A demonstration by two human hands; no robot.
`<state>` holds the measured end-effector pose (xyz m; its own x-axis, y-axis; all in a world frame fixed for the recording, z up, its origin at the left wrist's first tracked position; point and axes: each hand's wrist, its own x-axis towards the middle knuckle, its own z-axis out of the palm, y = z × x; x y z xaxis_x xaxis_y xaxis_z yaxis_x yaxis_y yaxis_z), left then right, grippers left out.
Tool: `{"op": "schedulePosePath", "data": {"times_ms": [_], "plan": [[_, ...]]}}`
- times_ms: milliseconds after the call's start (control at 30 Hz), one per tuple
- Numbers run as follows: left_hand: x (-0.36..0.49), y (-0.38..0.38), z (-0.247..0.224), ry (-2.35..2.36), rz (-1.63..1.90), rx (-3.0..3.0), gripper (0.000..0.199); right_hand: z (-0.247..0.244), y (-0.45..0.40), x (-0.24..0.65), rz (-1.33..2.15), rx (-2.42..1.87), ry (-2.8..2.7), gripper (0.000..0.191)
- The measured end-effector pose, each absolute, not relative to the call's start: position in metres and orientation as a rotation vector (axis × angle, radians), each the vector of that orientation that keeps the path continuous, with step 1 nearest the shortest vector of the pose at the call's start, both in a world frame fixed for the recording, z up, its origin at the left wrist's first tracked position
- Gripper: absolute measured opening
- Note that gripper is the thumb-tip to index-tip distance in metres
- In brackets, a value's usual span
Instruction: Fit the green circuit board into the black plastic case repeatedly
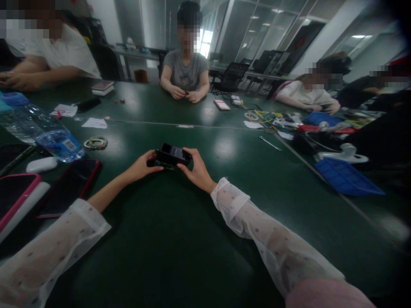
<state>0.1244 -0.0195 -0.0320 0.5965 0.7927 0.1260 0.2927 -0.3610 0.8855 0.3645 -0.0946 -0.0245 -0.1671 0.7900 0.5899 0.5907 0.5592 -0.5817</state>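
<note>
A small black box-shaped device (172,155) is held between my two hands just above the green table (167,239). It has a dark panel and a lighter grey label-like face on top; its exact kind cannot be made out. My left hand (145,165) grips its left end, thumb along the near lower edge. Around the right end, my right hand (197,169) is closed, with fingers on the far side and thumb in front. Both forearms wear sheer white dotted sleeves.
At left lie a water bottle (59,132), a red-edged phone (72,186), a white case (41,164) and a beaded bracelet (95,143). Toward the right are a wrench (270,143), a blue tray (348,176) and tangled cables (268,117). Several people sit around the table.
</note>
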Motion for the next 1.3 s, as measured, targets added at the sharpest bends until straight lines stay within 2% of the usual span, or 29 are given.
{"op": "schedulePosePath", "data": {"times_ms": [167,300,500,700,1033,1300], "plan": [[0.124,-0.019,-0.033,0.859,0.711,1.958,0.071,-0.029,-0.092,0.365,0.322,-1.143,-1.978,0.051],[0.124,-0.022,-0.029,0.834,0.658,1.993,0.085,-0.035,-0.087,0.366,0.394,-1.176,-2.023,0.054],[0.123,-0.025,-0.022,0.913,0.643,1.846,0.061,-0.030,-0.090,0.365,0.297,-1.091,-2.099,0.048],[0.124,-0.027,-0.020,0.935,0.637,1.820,0.061,-0.027,-0.092,0.365,0.408,-1.124,-2.049,0.050],[0.123,-0.027,-0.020,0.921,0.625,1.827,0.061,-0.026,-0.083,0.373,1.010,-1.174,-1.757,0.047],[0.123,-0.027,-0.018,0.932,0.590,1.835,0.061,-0.023,-0.083,0.374,1.079,-1.173,-1.700,0.044]]}}
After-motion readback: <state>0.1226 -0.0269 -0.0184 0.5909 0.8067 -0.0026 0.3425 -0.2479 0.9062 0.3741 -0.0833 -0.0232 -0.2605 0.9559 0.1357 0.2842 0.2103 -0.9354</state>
